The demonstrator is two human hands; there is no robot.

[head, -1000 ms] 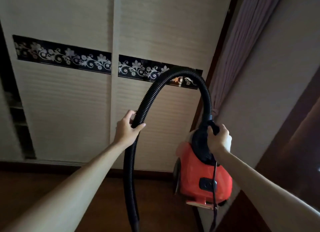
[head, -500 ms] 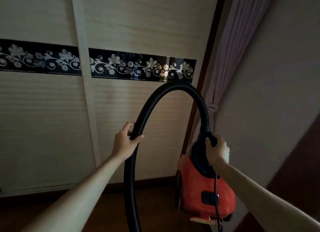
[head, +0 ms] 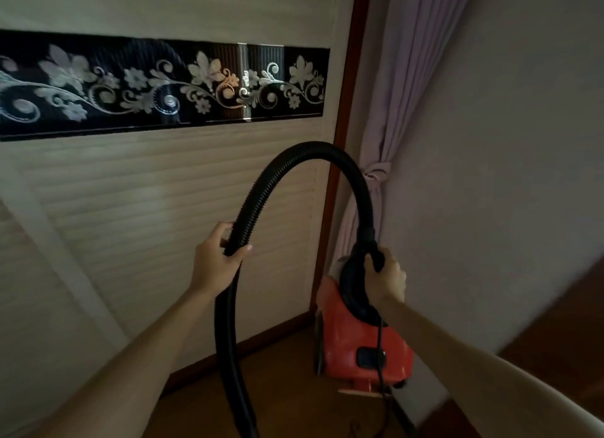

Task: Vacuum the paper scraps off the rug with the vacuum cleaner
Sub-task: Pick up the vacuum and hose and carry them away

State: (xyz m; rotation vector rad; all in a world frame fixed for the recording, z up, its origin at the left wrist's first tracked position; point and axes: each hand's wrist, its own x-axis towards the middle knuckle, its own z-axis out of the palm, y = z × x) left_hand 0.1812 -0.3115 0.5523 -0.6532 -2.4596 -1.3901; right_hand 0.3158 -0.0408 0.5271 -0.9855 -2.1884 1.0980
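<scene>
A red canister vacuum cleaner (head: 362, 346) hangs just above the wooden floor at the lower right. My right hand (head: 387, 280) grips its black carry handle on top. A black ribbed hose (head: 294, 156) arches up from the canister and drops down to the bottom edge. My left hand (head: 217, 258) is wrapped around the hose on its left side. A black cord (head: 380, 372) dangles over the canister. No rug or paper scraps are in view, and the hose's end is cut off below the frame.
A pale wardrobe door (head: 147, 225) with a black floral band (head: 163, 84) fills the left. A tied lilac curtain (head: 389, 143) hangs in the corner behind the vacuum. A plain wall (head: 506, 176) runs along the right. Dark wooden floor (head: 287, 388) lies below.
The view has swung to the right and closer to the wardrobe. Both hands keep their grips, and the vacuum stays lifted near the corner.
</scene>
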